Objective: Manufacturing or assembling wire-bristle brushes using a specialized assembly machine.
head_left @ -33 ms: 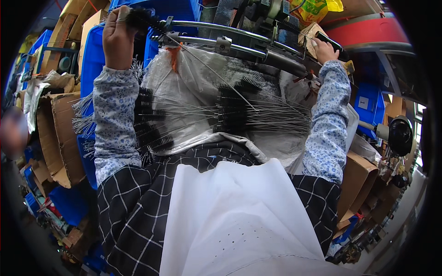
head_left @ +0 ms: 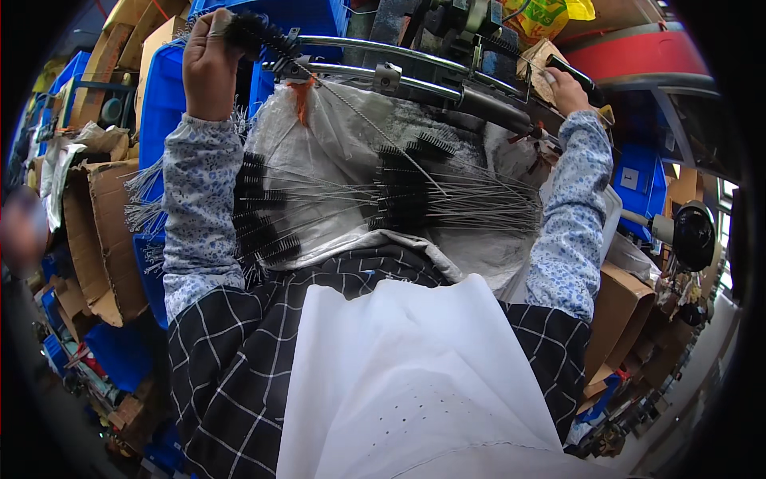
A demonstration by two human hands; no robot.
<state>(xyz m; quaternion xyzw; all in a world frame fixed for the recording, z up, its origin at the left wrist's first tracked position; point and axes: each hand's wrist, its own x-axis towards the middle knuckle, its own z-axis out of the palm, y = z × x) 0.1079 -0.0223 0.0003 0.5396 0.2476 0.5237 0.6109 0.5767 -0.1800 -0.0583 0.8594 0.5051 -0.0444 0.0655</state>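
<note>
Far left at the machine, left hand [head_left: 209, 68] grips a black bristle brush [head_left: 257, 33]; right hand [head_left: 568, 88] clasps a dark handle [head_left: 576, 76]; wire stem could snag on loose brushes [head_left: 399, 195] below.

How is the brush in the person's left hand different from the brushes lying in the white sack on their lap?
The brush in the left hand is held up at the machine's metal bars, alone; the brushes on the sack lie flat in a loose heap. The held brush shows mostly its bristle head; the lap brushes show long bare wire stems. Both kinds have black bristles on thin twisted wire.
</note>
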